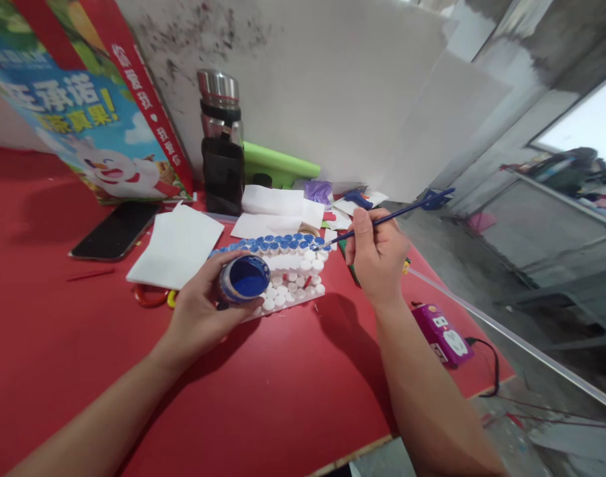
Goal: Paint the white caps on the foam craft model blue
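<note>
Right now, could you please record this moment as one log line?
left hand: holds open jar of blue paint | right hand: holds brush near blue-topped white pieces

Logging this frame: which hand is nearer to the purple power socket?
Right. The right hand, holding the paintbrush, is up and to the left of the purple power socket in view; the left hand, gripping the paint jar, is much farther left.

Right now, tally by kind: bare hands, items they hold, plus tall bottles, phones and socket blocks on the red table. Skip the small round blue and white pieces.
Bare hands: 2, left hand and right hand
Round jar of blue paint: 1
Slim dark-blue paintbrush: 1
Tall black-and-steel bottle: 1
Flat black phone: 1
Boxy purple socket block: 1
Total: 7
</note>
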Action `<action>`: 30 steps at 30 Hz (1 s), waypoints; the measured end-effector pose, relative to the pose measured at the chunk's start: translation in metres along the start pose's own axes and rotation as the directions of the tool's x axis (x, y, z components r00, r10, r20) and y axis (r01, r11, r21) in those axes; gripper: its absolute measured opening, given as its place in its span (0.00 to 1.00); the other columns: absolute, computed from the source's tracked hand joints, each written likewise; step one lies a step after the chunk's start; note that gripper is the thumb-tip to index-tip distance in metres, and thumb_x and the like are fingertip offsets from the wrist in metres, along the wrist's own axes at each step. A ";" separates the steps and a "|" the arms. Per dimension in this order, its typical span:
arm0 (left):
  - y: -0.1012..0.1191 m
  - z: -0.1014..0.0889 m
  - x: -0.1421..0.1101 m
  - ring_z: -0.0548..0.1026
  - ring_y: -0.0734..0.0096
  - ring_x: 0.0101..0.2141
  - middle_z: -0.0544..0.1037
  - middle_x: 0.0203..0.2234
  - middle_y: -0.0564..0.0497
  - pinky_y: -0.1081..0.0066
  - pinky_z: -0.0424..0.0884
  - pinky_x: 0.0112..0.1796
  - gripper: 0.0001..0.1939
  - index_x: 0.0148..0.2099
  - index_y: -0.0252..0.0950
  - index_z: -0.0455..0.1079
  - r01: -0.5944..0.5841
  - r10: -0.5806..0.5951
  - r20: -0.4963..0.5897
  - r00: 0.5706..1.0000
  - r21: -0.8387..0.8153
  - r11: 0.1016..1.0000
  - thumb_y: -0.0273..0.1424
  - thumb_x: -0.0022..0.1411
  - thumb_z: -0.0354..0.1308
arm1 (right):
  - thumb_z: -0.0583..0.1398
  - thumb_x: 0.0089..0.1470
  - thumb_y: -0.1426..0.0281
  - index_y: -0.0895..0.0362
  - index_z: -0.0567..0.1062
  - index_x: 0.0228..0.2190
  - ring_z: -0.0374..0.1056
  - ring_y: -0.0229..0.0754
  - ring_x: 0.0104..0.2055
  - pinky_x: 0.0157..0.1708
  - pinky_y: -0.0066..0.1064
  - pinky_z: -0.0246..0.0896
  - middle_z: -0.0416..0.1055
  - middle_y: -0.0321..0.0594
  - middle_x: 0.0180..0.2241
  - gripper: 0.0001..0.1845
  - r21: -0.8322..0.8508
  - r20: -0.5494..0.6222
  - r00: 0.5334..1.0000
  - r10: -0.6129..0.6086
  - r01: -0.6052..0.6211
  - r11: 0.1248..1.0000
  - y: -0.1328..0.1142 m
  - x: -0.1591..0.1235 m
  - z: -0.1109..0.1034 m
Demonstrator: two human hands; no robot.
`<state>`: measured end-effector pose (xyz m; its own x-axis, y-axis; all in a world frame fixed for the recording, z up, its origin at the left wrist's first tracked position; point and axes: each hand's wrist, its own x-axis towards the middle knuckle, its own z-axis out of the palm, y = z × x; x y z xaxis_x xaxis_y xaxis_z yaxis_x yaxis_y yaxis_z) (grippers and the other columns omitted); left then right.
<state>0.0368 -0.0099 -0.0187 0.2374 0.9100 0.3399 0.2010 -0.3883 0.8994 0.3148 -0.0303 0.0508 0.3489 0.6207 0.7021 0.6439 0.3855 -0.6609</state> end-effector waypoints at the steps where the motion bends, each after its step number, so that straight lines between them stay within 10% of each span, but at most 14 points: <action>1: 0.000 0.000 0.000 0.84 0.42 0.59 0.84 0.59 0.40 0.48 0.82 0.62 0.36 0.64 0.41 0.76 -0.003 0.003 0.003 1.000 0.000 1.000 0.43 0.56 0.80 | 0.60 0.75 0.48 0.49 0.70 0.31 0.64 0.35 0.18 0.25 0.34 0.59 0.64 0.25 0.17 0.24 -0.008 -0.004 1.000 -0.002 0.002 1.000 0.000 0.000 0.000; 30: 0.000 0.001 0.000 0.84 0.43 0.57 0.85 0.58 0.42 0.50 0.83 0.60 0.35 0.63 0.42 0.77 -0.001 0.001 -0.004 1.000 0.000 1.000 0.43 0.55 0.80 | 0.60 0.76 0.49 0.49 0.70 0.33 0.63 0.34 0.16 0.21 0.32 0.57 0.63 0.23 0.16 0.22 -0.015 -0.003 0.999 -0.047 0.047 0.999 0.001 -0.001 0.002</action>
<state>0.0374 -0.0098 -0.0188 0.2340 0.9102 0.3418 0.2003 -0.3892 0.8991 0.3137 -0.0295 0.0492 0.3200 0.6000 0.7332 0.6695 0.4043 -0.6231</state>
